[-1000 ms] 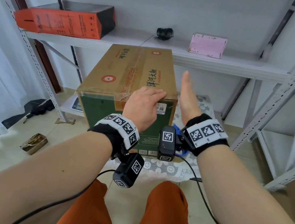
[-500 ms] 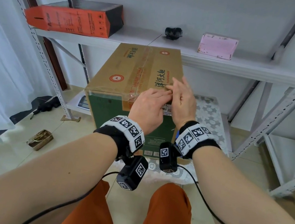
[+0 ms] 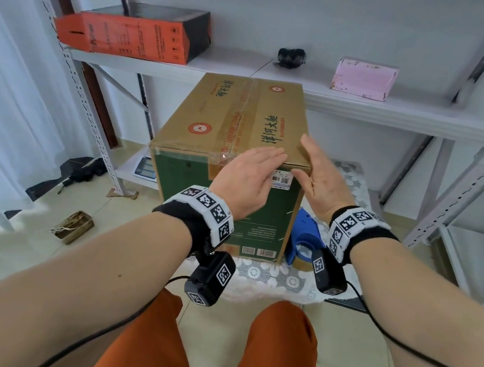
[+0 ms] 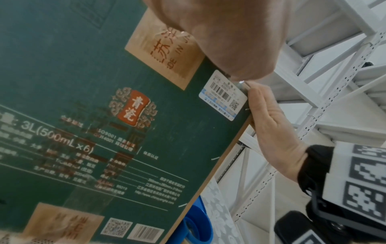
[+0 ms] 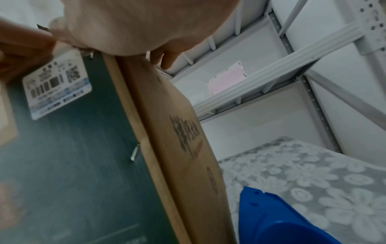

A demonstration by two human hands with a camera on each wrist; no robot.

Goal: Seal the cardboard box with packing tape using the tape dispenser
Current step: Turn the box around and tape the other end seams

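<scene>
box (image 3: 234,138) stands on a lace-covered worktop (image 3: 268,277); left hand (image 3: 247,181) and right hand (image 3: 319,175), fingers straight and together, flank its near right corner. tape dispenser (image 3: 304,238) sits just beside; pressing sideways could slide the box into it.

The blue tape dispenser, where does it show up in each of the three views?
Head: the blue tape dispenser sits lower right of centre, beside the cardboard box, by the right wrist.
Left wrist: bottom centre, past the box's edge.
Right wrist: bottom right, on the lace cloth.
Shared landmark: the white barcode sticker.
</scene>
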